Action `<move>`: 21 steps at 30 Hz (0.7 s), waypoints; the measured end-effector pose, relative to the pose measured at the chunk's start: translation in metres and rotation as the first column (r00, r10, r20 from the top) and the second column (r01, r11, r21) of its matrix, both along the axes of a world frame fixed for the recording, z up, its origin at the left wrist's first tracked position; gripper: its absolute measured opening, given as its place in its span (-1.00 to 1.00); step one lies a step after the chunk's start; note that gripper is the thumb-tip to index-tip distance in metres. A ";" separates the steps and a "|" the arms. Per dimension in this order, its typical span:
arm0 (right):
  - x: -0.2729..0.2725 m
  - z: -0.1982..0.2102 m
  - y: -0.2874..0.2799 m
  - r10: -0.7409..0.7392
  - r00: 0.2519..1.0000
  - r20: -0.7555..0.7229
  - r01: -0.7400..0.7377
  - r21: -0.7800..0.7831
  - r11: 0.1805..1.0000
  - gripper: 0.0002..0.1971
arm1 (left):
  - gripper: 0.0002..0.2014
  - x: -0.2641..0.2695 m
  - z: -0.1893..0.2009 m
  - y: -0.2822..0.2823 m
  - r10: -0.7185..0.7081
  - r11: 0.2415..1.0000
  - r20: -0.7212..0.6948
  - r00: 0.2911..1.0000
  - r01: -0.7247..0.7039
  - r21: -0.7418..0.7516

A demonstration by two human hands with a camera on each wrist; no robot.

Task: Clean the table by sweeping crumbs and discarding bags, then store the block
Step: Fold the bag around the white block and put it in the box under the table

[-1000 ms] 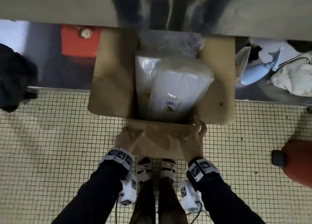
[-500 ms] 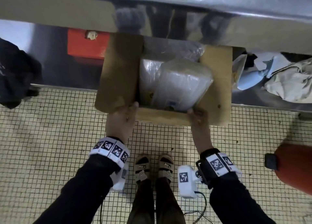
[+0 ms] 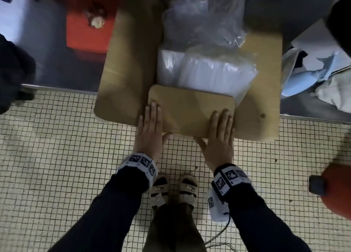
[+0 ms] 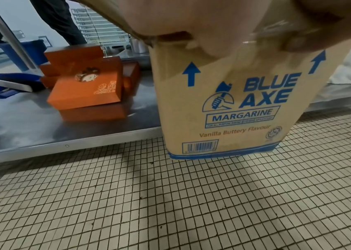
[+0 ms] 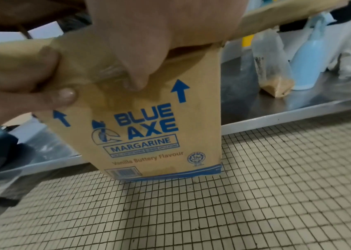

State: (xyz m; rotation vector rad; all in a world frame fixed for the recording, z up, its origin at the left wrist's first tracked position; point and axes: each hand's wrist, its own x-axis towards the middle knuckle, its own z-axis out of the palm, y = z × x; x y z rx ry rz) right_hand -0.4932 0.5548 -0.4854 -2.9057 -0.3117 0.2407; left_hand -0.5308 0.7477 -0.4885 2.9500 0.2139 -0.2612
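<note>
An open cardboard margarine box (image 3: 129,65) stands at the edge of a low steel shelf (image 3: 57,89), side flaps spread. Inside lies a white block wrapped in clear plastic (image 3: 214,75), with a crumpled clear bag (image 3: 201,20) behind it. The near flap (image 3: 191,109) is folded over the block's front. My left hand (image 3: 150,130) lies flat on the flap's left end, my right hand (image 3: 220,135) flat on its right end. Both thumbs sit against the box front (image 4: 234,110) (image 5: 148,132).
Orange gift boxes (image 4: 84,91) and a blue dustpan (image 4: 5,82) sit on the shelf to the left. A pale blue bottle (image 5: 309,64) and a bag of brown crumbs (image 5: 272,74) stand to the right. An orange-red object (image 3: 338,191) sits on the tiled floor at right.
The near flap hung outward with my hands at the box's front corners. It now lies folded over the block with both hands flat on it.
</note>
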 end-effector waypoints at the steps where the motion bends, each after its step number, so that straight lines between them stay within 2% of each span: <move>1: 0.004 -0.002 -0.002 0.011 1.000 -0.004 -0.011 0.014 1.000 -0.10 | -0.17 0.003 -0.001 0.000 0.004 1.000 0.006 1.000 -0.004 -0.001; 6: 0.029 -0.007 -0.010 0.105 0.994 -0.028 -0.105 -0.003 0.994 -0.11 | -0.14 0.020 -0.002 0.000 -0.006 1.000 -0.001 1.000 0.006 -0.023; 11: 0.069 -0.008 -0.014 0.140 0.990 -0.025 -0.141 -0.030 0.990 -0.09 | -0.11 0.051 -0.004 -0.010 0.048 0.999 -0.012 0.999 -0.048 -0.022; 17: 0.128 -0.009 0.000 0.138 0.990 0.012 -0.137 -0.018 0.990 -0.05 | -0.13 0.110 0.000 0.002 0.047 0.996 0.021 0.999 -0.046 -0.076; 21: 0.168 -0.010 0.016 0.132 0.991 0.036 -0.131 -0.024 0.991 -0.04 | -0.10 0.152 0.003 0.016 0.034 0.999 0.014 0.999 -0.034 -0.038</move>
